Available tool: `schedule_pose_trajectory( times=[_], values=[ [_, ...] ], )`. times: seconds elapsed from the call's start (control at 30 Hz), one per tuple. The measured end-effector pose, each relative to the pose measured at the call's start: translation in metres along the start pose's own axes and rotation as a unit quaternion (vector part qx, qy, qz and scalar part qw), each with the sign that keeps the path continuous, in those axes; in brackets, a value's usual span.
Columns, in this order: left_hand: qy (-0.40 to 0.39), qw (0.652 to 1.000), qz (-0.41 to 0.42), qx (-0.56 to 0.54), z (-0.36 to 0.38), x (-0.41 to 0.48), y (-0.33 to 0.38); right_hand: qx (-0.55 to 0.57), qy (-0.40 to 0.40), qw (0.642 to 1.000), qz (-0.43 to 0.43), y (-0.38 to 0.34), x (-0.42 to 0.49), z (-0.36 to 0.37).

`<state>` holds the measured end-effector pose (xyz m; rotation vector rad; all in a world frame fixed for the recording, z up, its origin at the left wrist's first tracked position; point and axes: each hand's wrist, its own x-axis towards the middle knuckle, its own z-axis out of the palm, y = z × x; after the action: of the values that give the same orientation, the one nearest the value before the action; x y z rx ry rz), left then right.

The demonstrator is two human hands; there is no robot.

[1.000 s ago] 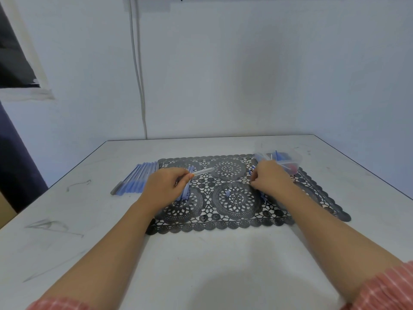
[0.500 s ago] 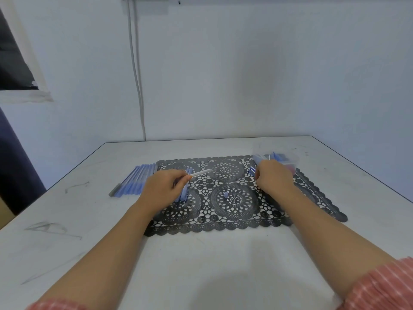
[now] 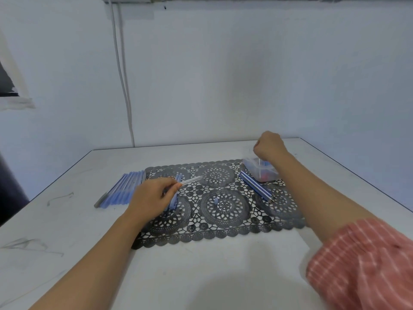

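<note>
Clear, slim pen barrel (image 3: pixel 192 180) pinched in left hand (image 3: pixel 154 195) fingers, tip jutting out over the mat; right hand (image 3: pixel 269 145) fingers curled on a thin white refill (image 3: pixel 259 167) above the tub (image 3: pixel 269 173)

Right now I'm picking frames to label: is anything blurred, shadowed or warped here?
Head view: the striped sleeve at lower right is motion-smeared and the right hand slightly soft, its thin rod barely showing; the lace mat is sharp; a soft shadow falls on the table near the bottom edge; the wide lens seems to bow the wall cable.
</note>
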<state>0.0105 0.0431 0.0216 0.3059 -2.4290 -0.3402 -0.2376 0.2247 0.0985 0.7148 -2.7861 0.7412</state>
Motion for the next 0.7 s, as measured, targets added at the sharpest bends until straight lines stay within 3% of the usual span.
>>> schedule_pose_trajectory(
  times=[0.2, 0.7],
  values=[
    [-0.004, 1.000, 0.021, -0.001, 0.000, 0.002, 0.004, -0.080, -0.071, 0.994, 0.023, 0.007, 0.020, 0.005],
    [-0.014, 0.999, 0.044, -0.014, 0.004, 0.004, 0.000, -0.139, -0.084, 0.984, 0.069, 0.017, 0.025, 0.026]
  ],
)
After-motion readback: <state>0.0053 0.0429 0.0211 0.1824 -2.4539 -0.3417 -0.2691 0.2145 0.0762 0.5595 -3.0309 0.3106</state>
